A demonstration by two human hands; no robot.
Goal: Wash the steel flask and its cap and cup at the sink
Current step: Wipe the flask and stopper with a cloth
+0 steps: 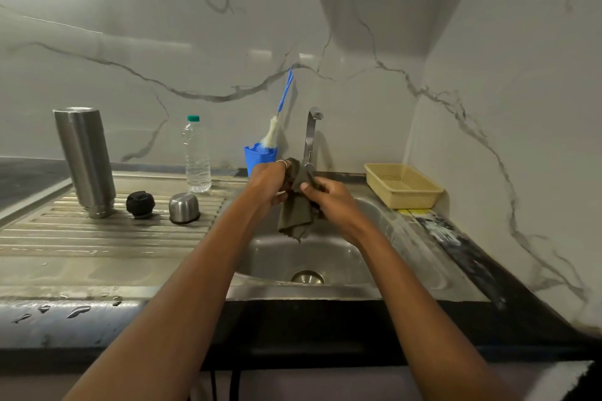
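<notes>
The washing seems nearly done: the steel flask (85, 159) stands inverted on the drainboard (97, 238) at left, with the black cap (140, 204) and steel cup (184, 208) just right of it, all 3 untouched. The left hand (267, 182) and right hand (329, 198) both clutch a dark cloth (294, 215) over the sink (293, 254)

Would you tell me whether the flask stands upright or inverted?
Inverted: the flask stands neck down on the drainboard, flat base up.

Silver steel flask (85, 162), black cap (140, 204), olive-brown cloth (294, 213), blue holder (259, 158), yellow basket (404, 186), grey-veined white wall (163, 52)
</notes>
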